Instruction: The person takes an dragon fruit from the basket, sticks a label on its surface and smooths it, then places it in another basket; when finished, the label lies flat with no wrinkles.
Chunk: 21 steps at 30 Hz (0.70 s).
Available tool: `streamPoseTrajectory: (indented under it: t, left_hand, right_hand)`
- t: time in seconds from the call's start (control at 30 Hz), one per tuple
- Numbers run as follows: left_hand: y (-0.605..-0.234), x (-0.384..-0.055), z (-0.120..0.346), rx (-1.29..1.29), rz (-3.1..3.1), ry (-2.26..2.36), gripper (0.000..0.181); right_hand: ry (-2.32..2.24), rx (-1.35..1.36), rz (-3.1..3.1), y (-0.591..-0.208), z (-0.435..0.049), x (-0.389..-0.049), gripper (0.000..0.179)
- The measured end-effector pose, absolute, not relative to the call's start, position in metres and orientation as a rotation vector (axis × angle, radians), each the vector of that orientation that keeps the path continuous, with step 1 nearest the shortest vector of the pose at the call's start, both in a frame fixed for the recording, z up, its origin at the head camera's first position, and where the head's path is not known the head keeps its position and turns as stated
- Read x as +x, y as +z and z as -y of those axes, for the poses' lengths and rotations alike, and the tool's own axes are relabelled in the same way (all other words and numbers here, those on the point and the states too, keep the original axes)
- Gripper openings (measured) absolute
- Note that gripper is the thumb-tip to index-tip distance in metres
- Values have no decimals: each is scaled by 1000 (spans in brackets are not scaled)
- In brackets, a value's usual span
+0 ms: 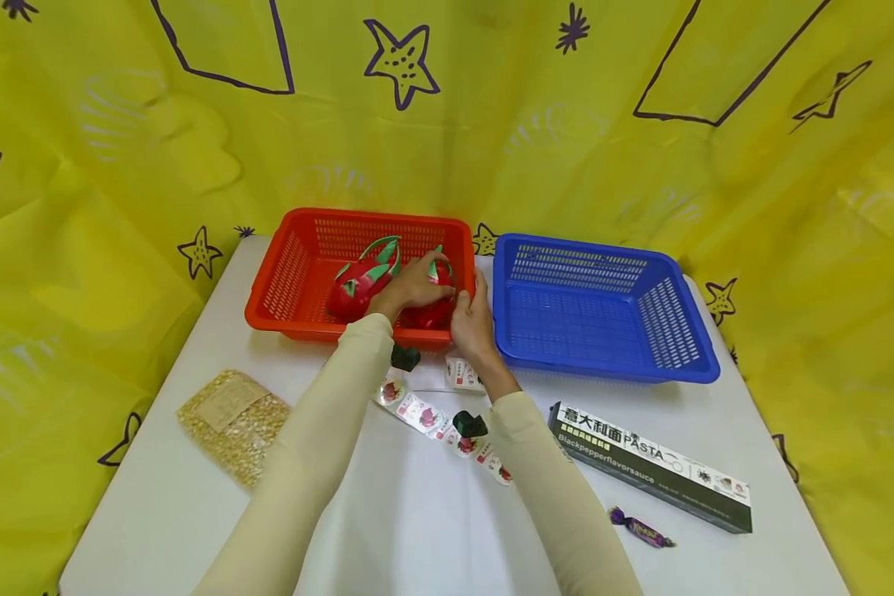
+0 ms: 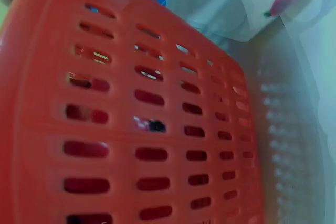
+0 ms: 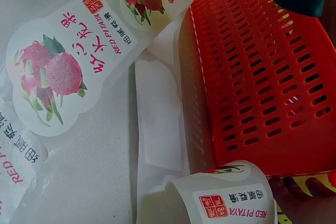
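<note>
My left hand (image 1: 415,284) reaches into the red basket (image 1: 298,327), its fingers around the right-hand dragon fruit (image 1: 426,316), which is red with green leaf tips and partly hidden by the hand. Another dragon fruit (image 1: 350,294) lies left of the hand in the same basket. At the basket's right end, my right hand (image 1: 475,327) grips the rim, thumb on top and fingers along the outer side; a few fingertips show in the right wrist view. Close below that hand is a curled end of sticker strip (image 3: 226,200) printed RED PITAYA.
To the right stands a blue basket (image 1: 574,327). The sticker strip (image 1: 425,414) stretches across the table between the arms. A bag of yellow kernels (image 1: 231,422) lies left; a pasta box (image 1: 651,468) and a purple-wrapped candy (image 1: 641,530) lie right. Yellow curtain (image 1: 462,149) hangs behind.
</note>
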<state>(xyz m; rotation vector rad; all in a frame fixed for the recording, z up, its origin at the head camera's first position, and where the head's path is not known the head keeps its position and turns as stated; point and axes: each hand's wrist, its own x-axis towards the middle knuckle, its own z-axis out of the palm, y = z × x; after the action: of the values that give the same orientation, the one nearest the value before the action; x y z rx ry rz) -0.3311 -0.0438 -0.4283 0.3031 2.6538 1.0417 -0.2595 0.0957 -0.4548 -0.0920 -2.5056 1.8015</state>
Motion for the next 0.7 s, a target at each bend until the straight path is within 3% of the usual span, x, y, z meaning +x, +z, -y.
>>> streamPoseTrajectory:
  t: [0.27,0.7]
  left_hand:
    - [-426,-330,49,318,-2676,1071,61]
    - [-416,-330,66,330,-2684,1212,66]
  right_hand:
    - [1830,-67,2474,-454,-94,-260,59]
    - [1834,-107,2490,-454,-96,-260,59]
